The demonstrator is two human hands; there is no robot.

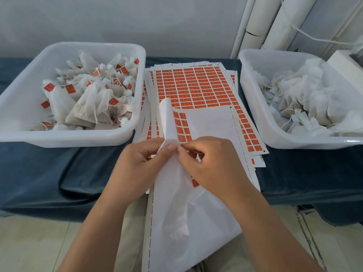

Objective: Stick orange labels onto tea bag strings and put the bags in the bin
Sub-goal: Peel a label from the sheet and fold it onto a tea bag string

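Note:
A stack of sheets of orange labels [192, 85] lies on the table between two white bins. The top sheet [208, 122] is mostly stripped white backing, curled up at its left edge. My left hand [141, 163] pinches that curled edge near the bottom. My right hand [214, 163] pinches at the same spot, fingertips meeting my left thumb; a white tea bag [178, 222] hangs below the hands over the sheet. The left bin [25, 75] holds several labelled tea bags [88, 95]. The right bin [253, 107] holds several unlabelled tea bags [306, 99].
A dark blue cloth [59, 173] covers the table. White pipes [275, 22] stand against the wall at the back right. The floor [39, 248] shows below the table's front edge.

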